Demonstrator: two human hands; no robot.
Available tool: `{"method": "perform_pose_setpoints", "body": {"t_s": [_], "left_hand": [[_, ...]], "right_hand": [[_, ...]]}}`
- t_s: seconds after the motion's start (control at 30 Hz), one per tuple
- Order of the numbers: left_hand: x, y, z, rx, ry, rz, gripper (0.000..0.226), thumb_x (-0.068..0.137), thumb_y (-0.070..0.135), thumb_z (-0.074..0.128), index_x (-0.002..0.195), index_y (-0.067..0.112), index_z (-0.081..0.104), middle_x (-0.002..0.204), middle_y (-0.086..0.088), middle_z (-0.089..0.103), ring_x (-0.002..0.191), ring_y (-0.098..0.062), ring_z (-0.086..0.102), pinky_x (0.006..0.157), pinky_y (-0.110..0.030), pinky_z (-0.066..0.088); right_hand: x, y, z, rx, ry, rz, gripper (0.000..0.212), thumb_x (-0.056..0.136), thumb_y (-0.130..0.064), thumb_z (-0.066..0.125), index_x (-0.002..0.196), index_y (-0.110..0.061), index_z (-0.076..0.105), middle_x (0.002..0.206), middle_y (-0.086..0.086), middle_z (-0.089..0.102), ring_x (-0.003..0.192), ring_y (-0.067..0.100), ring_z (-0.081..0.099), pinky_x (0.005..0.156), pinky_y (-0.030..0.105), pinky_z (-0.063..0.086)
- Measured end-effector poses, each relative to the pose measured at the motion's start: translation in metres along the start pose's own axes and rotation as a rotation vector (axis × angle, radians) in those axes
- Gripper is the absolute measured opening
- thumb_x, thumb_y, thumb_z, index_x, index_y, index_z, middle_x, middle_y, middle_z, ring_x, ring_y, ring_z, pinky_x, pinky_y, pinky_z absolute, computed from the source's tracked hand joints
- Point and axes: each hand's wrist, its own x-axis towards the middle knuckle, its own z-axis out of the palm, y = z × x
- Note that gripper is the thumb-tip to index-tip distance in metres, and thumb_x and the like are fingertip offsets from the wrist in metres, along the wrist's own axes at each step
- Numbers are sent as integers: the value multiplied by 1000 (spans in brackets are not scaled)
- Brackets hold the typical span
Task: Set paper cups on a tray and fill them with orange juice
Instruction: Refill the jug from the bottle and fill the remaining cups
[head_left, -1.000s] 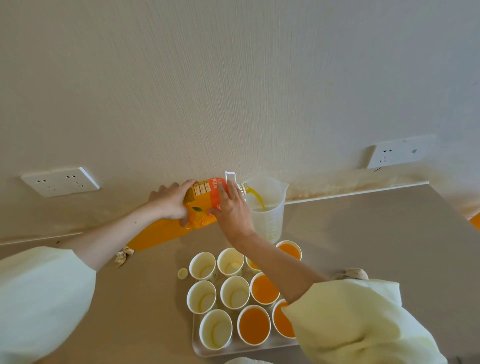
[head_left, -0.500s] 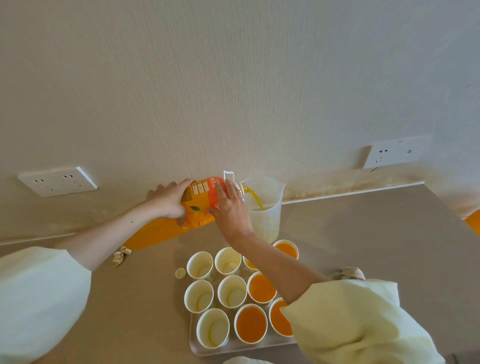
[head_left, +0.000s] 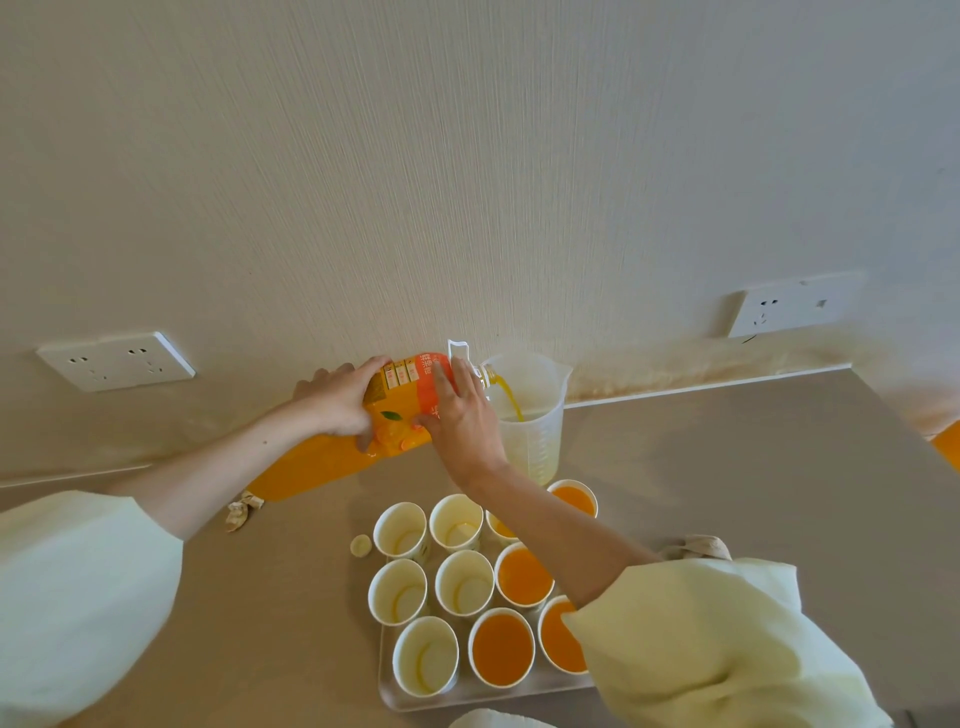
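Note:
A large orange juice bottle (head_left: 322, 460) lies tilted almost flat above the counter, neck to the right. My left hand (head_left: 340, 397) grips its upper side and my right hand (head_left: 460, 410) holds it near the neck. A thin stream of juice runs from the mouth into a clear measuring jug (head_left: 537, 415) standing by the wall. Closer to me, a clear tray (head_left: 387, 691) carries several white paper cups: empty ones (head_left: 405, 592) on the left, juice-filled ones (head_left: 503, 647) on the right. My right forearm hides part of the far row.
A small bottle cap (head_left: 360, 545) and a crumpled scrap (head_left: 240, 512) lie on the beige counter (head_left: 727, 467) left of the tray. Wall sockets sit at the left (head_left: 117, 361) and right (head_left: 789, 309). Another crumpled piece (head_left: 701, 545) shows behind my right sleeve.
Both hands still hold the tilted bottle and juice keeps running into the jug. The view has shifted slightly; nothing else moved.

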Motion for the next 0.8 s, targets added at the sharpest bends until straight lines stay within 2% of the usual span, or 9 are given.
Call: {"method": "perform_pose_setpoints", "body": {"t_s": [0.17, 0.43, 0.8], "left_hand": [[0, 0, -1, 5, 0, 2, 125, 50, 32, 89, 147, 41, 9, 134, -5, 47, 118, -34, 48, 90, -44, 49], [-1, 3, -3, -8, -11, 2, 125, 52, 30, 90, 147, 40, 9, 133, -5, 46, 119, -34, 47, 92, -45, 48], [-3, 5, -6, -9, -15, 5, 125, 52, 28, 90, 148, 39, 9, 133, -5, 47, 118, -34, 48, 91, -44, 49]], "right_hand": [[0, 0, 1, 5, 1, 5, 75, 93, -24, 63, 153, -7, 21, 159, 16, 19, 149, 29, 13, 116, 37, 24], [1, 0, 1, 14, 19, 8, 75, 90, -22, 66, 151, -3, 26, 157, 19, 25, 147, 32, 19, 115, 43, 31], [-1, 0, 1, 10, 28, 4, 76, 90, -23, 66, 151, -4, 26, 156, 18, 25, 147, 31, 19, 115, 42, 31]]}}
